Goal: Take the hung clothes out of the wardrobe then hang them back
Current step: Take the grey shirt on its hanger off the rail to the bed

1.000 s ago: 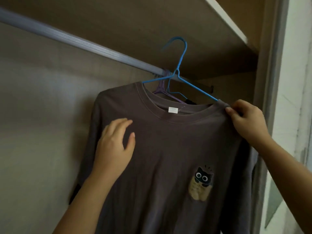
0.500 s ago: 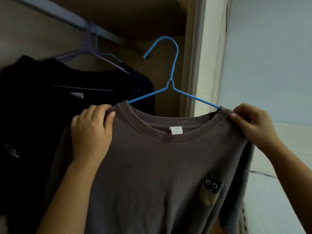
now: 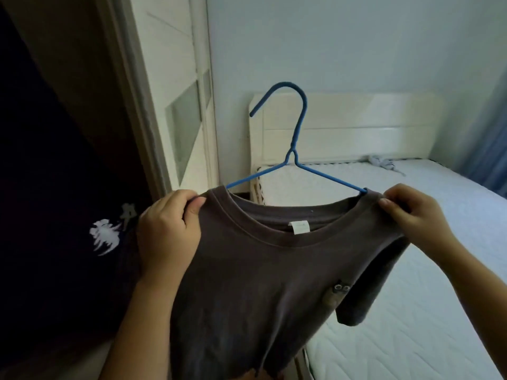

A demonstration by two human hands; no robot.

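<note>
A grey-brown T-shirt [image 3: 247, 283] with a small cat patch on its chest hangs on a blue wire hanger [image 3: 297, 149], held out in the room away from the wardrobe. My left hand [image 3: 167, 234] grips the shirt's left shoulder over the hanger arm. My right hand [image 3: 411, 215] pinches the right shoulder the same way. The hanger's hook points up and left, free of any rail. A dark garment [image 3: 55, 201] with a white print still hangs inside the wardrobe at the left.
The wardrobe's white sliding door [image 3: 175, 105] with a glass panel stands just left of centre. A bed with a bare white mattress [image 3: 411, 283] and a cream headboard [image 3: 356, 127] fills the right. Some small grey thing lies at the mattress head.
The shirt on its hanger has come off the rail and moved right, out of the wardrobe toward the bed. My left hand went from the shirt's front to gripping its left shoulder.
</note>
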